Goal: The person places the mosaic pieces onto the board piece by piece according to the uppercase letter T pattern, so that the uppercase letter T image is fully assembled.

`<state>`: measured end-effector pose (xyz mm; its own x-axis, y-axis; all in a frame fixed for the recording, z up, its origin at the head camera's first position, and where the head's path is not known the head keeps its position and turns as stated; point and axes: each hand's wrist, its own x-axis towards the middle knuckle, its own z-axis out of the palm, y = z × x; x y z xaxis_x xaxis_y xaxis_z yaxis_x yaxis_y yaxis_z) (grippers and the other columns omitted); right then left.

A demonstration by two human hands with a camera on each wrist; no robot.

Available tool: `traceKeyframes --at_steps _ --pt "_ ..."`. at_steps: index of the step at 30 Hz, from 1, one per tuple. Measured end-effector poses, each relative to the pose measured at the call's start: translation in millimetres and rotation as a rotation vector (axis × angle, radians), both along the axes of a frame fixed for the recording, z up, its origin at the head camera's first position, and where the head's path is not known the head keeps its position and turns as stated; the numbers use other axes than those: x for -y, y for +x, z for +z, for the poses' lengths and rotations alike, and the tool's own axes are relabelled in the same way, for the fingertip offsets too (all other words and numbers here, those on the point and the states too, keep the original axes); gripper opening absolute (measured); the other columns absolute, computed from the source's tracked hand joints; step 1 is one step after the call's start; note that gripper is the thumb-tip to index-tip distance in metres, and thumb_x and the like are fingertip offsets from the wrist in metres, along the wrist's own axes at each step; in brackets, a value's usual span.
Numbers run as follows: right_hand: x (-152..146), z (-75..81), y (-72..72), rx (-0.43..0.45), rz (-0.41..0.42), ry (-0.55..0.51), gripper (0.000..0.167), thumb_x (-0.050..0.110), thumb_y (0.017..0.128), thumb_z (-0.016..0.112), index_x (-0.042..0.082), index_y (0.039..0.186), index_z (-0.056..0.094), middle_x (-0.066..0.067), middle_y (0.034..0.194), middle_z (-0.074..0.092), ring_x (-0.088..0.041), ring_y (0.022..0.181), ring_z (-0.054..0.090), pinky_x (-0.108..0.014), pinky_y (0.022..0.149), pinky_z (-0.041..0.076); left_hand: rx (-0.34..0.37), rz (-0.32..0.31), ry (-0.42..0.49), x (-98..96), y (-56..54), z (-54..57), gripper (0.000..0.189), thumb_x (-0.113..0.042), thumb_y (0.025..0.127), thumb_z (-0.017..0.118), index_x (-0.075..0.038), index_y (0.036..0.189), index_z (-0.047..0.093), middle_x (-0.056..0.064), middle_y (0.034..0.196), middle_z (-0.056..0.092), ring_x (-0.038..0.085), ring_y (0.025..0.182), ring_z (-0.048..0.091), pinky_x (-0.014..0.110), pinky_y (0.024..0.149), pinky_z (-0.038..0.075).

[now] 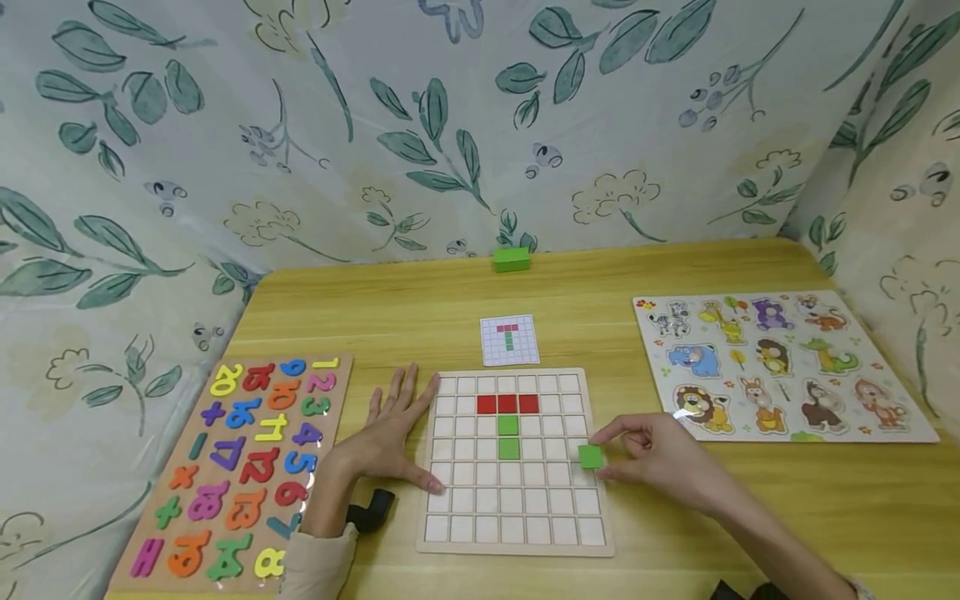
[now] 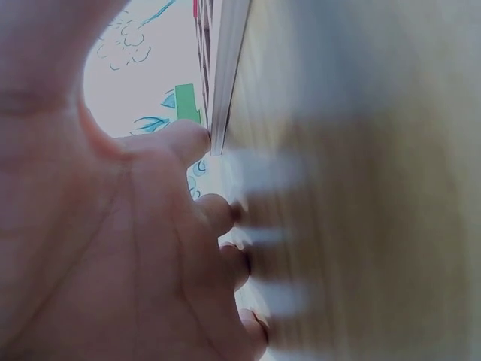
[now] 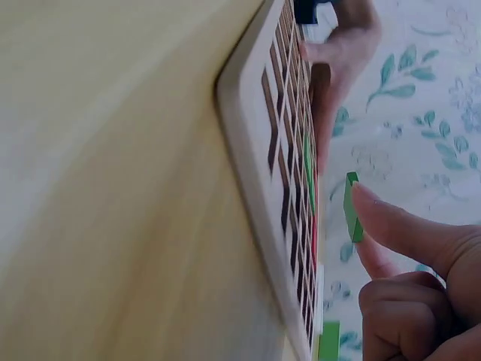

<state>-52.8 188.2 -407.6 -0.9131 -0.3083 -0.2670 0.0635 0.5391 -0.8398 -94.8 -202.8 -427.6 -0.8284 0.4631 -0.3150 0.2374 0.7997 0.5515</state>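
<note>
A wooden grid board point(image 1: 516, 546) lies flat on the table. Three red square tiles point(image 1: 507, 404) form a row near its top, and two green square tiles point(image 1: 508, 437) run down below the middle one. My left hand point(image 1: 386, 433) is spread along the board's left edge, with thumb and index finger touching the frame. Between thumb and index finger, my right hand point(image 1: 660, 458) pinches a green square tile point(image 1: 591, 457) over the board's right edge. In the right wrist view this green tile point(image 3: 352, 207) is held above the grid, apart from it.
Behind the board lies a pattern card point(image 1: 510, 340) showing a red and green T. A green block point(image 1: 512, 259) stands at the table's back. To the left is a number puzzle board point(image 1: 225, 475); at the right, an animal puzzle board point(image 1: 787, 367).
</note>
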Motion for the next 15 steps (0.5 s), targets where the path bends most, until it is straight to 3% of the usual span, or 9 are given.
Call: traceKeyframes --at_steps 8,15 --pt "65 -0.6 -12.4 0.02 0.088 -0.015 0.025 0.012 0.075 0.092 0.012 0.095 0.077 0.006 0.057 0.029 -0.009 0.056 0.028 -0.021 0.059 0.033 0.0 -0.001 -0.007 -0.4 0.6 -1.2 0.146 -0.05 0.064 0.097 -0.016 0.167 0.0 0.021 0.17 -0.025 0.042 0.157 -0.026 0.07 0.123 -0.017" --pt "90 -8.2 -16.1 0.015 0.115 0.003 0.024 0.005 0.071 0.092 0.012 0.089 0.077 0.005 0.055 0.033 -0.01 0.055 0.029 -0.019 0.052 0.026 -0.006 0.0 -0.008 0.5 0.3 -0.6 0.147 -0.052 0.063 0.097 -0.017 0.167 -0.001 0.021 0.17 -0.025 0.042 0.157 -0.026 0.07 0.123 -0.016"
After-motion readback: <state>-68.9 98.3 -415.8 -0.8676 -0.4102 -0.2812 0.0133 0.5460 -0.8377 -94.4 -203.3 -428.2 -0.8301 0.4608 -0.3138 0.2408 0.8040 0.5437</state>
